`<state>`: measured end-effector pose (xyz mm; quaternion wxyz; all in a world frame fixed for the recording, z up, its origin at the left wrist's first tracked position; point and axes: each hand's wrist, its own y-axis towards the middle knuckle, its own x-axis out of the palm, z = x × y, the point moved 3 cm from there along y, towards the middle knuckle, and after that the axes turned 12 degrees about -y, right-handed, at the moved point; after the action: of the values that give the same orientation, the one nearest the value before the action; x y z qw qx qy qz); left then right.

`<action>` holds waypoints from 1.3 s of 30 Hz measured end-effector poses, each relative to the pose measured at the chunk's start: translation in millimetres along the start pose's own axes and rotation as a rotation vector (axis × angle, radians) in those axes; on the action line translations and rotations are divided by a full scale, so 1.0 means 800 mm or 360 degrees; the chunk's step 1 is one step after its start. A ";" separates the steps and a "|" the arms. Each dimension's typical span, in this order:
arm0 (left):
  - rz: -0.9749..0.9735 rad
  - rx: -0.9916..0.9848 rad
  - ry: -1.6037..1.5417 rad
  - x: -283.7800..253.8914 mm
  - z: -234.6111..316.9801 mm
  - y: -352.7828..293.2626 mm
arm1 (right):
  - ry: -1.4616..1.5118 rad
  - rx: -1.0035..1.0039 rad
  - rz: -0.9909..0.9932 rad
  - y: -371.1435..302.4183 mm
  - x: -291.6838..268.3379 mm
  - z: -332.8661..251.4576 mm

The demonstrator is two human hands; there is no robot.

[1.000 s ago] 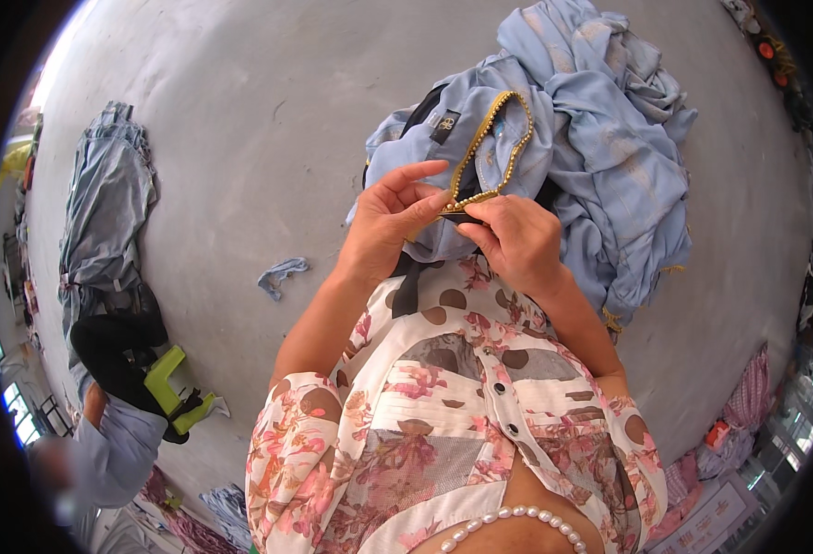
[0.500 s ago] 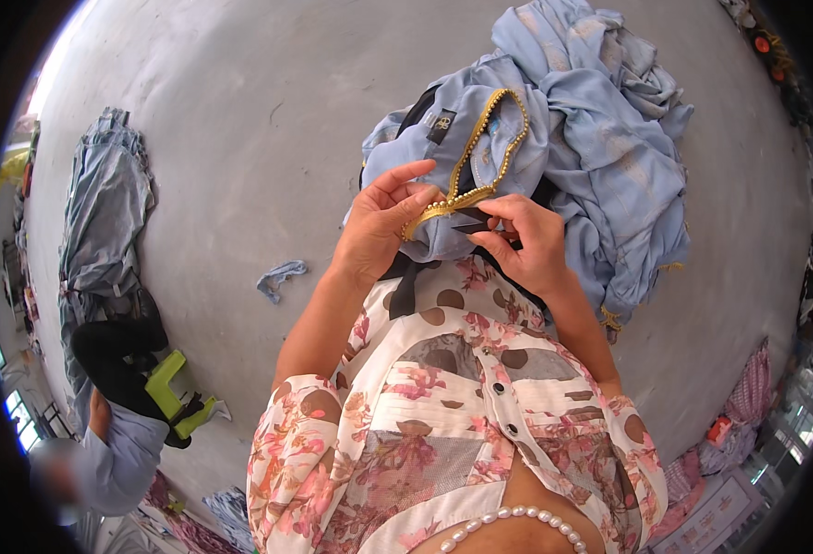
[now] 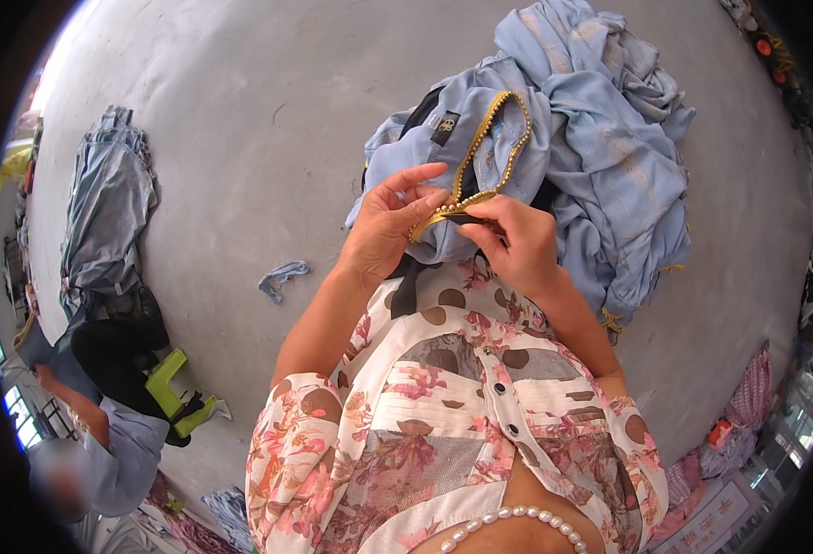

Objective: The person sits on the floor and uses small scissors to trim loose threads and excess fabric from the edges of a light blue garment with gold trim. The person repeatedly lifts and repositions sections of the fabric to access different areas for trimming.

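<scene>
A light blue garment (image 3: 404,164) lies gathered in front of me, its opening edged with gold beaded trim (image 3: 477,140). Near the opening is a black label (image 3: 444,127). My left hand (image 3: 381,222) pinches the near end of the trim between thumb and index finger, the other fingers partly extended. My right hand (image 3: 523,242) is closed around small black thread snips (image 3: 463,219). Their dark blades lie against the trim, just right of my left fingertips. The handles are hidden in my right hand.
More light blue cloth (image 3: 609,157) is heaped to the right on the grey floor (image 3: 240,138). A blue scrap (image 3: 283,277) lies left of me. Farther left, a person (image 3: 120,369) sits beside a lime-green stool (image 3: 171,388) and a long bluish-grey cloth pile (image 3: 108,203).
My right hand has shifted slightly left, towards my left fingertips. The snips' blades, apart before, now look together at the trim. The other person's arm has swung out to the left.
</scene>
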<state>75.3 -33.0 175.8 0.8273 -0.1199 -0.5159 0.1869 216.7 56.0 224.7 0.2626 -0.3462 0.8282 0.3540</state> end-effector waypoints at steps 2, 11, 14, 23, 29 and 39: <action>0.0008 0.0023 -0.0010 -0.004 0.000 0.001 | 0.0458 0.0531 0.0111 -0.007 -0.010 0.004; -0.0007 0.0080 0.0322 -0.002 -0.009 -0.009 | 0.0382 0.0982 0.0375 0.011 -0.028 0.108; -0.0116 -0.0032 0.0487 0.003 -0.025 -0.009 | -0.0146 0.0983 0.0351 0.026 -0.013 0.181; -0.0117 -0.0153 0.1033 -0.010 -0.045 -0.002 | 0.0238 0.0974 0.0305 0.026 0.013 0.203; -0.0144 0.0067 0.0563 0.005 -0.037 0.030 | -0.0181 0.0371 0.0247 0.021 -0.010 0.079; 0.0226 -0.0090 -0.0481 -0.033 -0.053 0.100 | 0.0268 0.0515 0.0393 -0.019 0.021 0.061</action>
<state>87.9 27.4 104.9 0.7215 -0.1498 -0.6297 0.2461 227.0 78.9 177.0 0.1994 -0.2238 0.9293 0.2159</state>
